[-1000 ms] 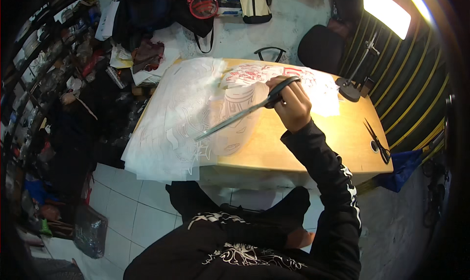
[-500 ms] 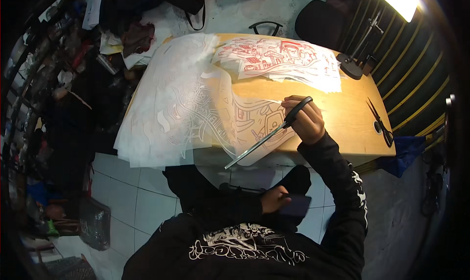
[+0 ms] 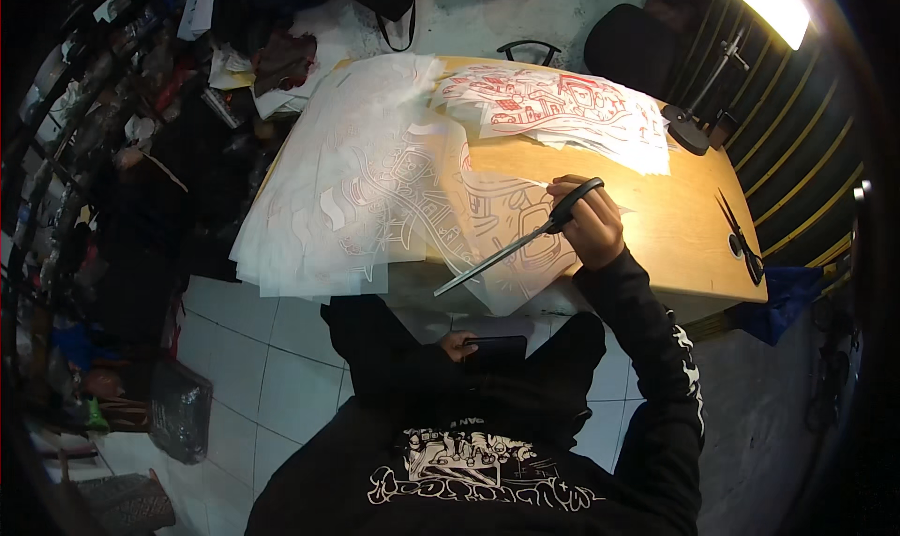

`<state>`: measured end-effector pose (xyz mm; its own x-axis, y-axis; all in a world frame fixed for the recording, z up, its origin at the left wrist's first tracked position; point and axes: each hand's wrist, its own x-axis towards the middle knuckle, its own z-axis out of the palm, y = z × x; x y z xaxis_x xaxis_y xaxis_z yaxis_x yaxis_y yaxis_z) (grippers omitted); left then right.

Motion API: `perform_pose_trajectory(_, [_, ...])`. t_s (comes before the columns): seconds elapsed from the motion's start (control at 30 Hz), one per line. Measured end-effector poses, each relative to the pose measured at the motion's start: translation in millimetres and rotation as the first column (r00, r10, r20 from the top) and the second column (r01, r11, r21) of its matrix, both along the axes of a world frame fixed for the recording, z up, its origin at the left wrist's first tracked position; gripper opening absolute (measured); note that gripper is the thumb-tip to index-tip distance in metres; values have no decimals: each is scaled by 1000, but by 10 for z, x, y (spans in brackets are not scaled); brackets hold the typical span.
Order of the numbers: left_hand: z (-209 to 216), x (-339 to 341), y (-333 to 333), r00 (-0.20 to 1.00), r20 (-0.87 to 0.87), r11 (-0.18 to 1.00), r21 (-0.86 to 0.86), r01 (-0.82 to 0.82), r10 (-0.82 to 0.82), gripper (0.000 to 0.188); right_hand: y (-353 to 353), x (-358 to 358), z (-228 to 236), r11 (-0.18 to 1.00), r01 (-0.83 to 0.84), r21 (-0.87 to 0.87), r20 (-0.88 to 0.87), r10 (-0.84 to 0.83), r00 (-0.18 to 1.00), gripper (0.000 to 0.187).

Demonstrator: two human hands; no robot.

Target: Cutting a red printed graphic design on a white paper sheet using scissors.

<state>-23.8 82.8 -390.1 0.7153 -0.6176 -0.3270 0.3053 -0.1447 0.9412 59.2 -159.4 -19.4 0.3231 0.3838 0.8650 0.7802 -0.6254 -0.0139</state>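
My right hand (image 3: 595,231) is closed over the table's near edge, gripping a pair of scissors (image 3: 506,253). The scissors have a black handle, and their long blades point down and left, looking closed together. Beneath them lies a translucent sheet (image 3: 497,297) with line drawings, hanging past the near edge. A thin pale tip shows at my right fingertips; I cannot tell what it is. Low over my lap, my left hand (image 3: 457,346) is wrapped around the left end of a dark, flat phone-like rectangle (image 3: 497,352).
Stacked translucent sheets (image 3: 300,184) cover the left of the wooden table (image 3: 689,226). White sheets with red drawings (image 3: 572,100) lie at the back. Another pair of scissors (image 3: 745,245) rests at the right edge, and a lamp (image 3: 689,131) stands behind it. Cluttered goods (image 3: 141,198) fill the left.
My left hand has moved left and upward across my lap with the dark rectangle, which now lies more level. My right hand still holds the scissors; the whole view has shifted slightly.
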Motion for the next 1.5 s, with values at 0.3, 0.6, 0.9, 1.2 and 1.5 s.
perform_pose_trajectory(0.3, [-394, 239, 151, 953, 304, 996, 85, -10, -16, 35, -234, 127, 87, 965, 190, 179, 130, -214, 968, 30])
perform_pose_trajectory(0.6, [-189, 260, 267, 873, -296, 848, 255, 465, -389, 42, -606, -136, -20, 976, 129, -174, 306, -71, 949, 10])
perform_pose_trajectory(0.9, [187, 245, 189, 619, -253, 296, 705, 644, -743, 60, -740, -887, -266, 957, -3, -291, 118, 39, 992, 12])
perform_pose_trajectory(1.2, [139, -83, -82, 697, -11, 383, 828, 408, -717, 60, -991, -783, -364, 948, 173, -268, 117, -146, 982, 18])
perform_pose_trajectory(1.5, [267, -305, 23, 709, 221, 454, 877, 157, -670, 58, -413, -28, 712, 993, 112, -39, 452, -82, 888, 21])
